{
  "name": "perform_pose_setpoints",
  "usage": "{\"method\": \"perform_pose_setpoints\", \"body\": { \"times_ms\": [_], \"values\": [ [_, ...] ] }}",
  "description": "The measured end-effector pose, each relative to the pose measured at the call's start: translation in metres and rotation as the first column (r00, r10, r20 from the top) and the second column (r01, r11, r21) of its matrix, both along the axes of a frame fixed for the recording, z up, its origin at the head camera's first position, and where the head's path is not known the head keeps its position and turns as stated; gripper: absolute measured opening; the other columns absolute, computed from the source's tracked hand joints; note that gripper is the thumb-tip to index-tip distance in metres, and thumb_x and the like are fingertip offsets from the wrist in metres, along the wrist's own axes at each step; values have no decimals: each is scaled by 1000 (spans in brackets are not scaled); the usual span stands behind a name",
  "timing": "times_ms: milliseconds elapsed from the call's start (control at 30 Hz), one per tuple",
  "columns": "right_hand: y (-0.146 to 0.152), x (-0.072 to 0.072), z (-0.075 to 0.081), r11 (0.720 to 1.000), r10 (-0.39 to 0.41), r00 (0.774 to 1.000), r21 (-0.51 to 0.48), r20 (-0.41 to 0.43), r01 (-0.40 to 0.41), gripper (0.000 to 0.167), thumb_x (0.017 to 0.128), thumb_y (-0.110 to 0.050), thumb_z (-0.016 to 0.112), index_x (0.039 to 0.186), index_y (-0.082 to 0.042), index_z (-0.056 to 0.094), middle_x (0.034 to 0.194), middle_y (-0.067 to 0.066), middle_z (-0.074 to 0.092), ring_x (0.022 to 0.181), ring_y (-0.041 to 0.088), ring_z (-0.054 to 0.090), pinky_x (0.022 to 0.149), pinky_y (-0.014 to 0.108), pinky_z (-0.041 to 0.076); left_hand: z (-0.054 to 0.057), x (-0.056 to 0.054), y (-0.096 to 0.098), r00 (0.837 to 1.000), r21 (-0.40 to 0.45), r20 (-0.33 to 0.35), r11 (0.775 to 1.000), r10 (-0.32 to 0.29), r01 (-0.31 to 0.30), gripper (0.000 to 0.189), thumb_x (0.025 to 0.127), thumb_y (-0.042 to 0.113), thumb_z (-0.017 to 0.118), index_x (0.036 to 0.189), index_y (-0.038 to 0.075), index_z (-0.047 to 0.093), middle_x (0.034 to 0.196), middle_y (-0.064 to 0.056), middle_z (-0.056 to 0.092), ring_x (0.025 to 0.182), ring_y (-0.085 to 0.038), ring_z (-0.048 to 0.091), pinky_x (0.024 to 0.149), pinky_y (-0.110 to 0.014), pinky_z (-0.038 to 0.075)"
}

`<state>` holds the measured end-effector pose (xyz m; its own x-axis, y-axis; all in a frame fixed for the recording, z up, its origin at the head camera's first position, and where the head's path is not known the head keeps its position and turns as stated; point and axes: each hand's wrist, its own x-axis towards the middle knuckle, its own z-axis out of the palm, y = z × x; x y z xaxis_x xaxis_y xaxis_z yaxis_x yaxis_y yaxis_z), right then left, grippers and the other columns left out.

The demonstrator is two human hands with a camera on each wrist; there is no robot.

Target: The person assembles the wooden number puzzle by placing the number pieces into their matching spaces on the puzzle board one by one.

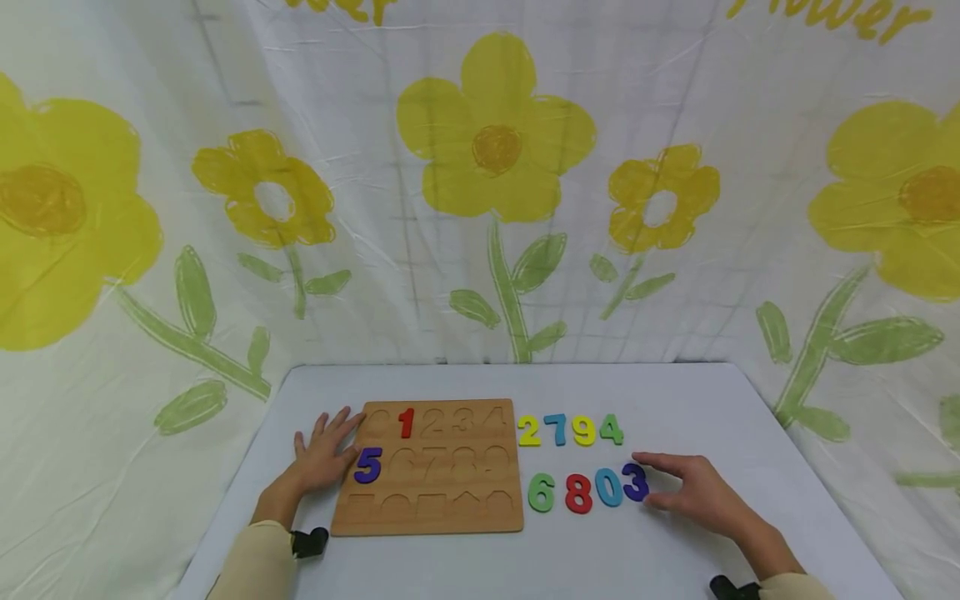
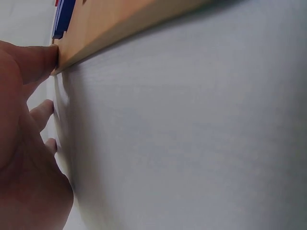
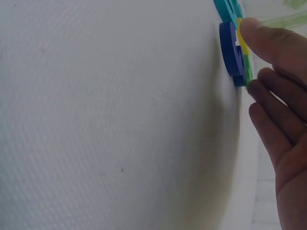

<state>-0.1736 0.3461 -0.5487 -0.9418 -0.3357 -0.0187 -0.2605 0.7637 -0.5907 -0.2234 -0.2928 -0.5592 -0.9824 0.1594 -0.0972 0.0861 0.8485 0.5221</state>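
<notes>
A wooden number board (image 1: 442, 521) lies left of centre on the table, with a red 1 (image 1: 406, 422) in its top row and a dark blue 5 (image 1: 368, 465) at the left of its middle row. My left hand (image 1: 324, 457) touches the board's left edge, fingers spread; in the left wrist view its thumb (image 2: 41, 60) meets the board's side. At the right, my right hand (image 1: 697, 492) reaches round a dark blue 3 (image 1: 635, 482), index finger above it and thumb by its lower right. In the right wrist view the fingers look extended beside the 3 (image 3: 231, 50).
Right of the board, a yellow 2 (image 1: 528, 432), blue 7 (image 1: 556, 429), yellow 9 (image 1: 583, 431) and green 4 (image 1: 611, 429) form an upper row. Below lie a green 6 (image 1: 541, 492), red 8 (image 1: 578, 494) and blue 0 (image 1: 608, 487). A flowered curtain (image 1: 360, 292) hangs behind the white table (image 1: 600, 558).
</notes>
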Motion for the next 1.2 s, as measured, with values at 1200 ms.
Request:
{"method": "perform_pose_setpoints", "body": {
  "times_ms": [1200],
  "values": [
    [-44, 9, 49, 991, -120, 978, -85, -168, 107, 59, 90, -30, 93, 144, -17, 74, 139, 4, 78, 129, 31, 75, 104, 54, 60, -8, -2, -2, 1000, 11, 10, 1000, 2, -2, 62, 110, 20, 59, 169, 10, 41, 179, -30, 19, 163, -64, -1, 117, -89, -14]
  ]
}}
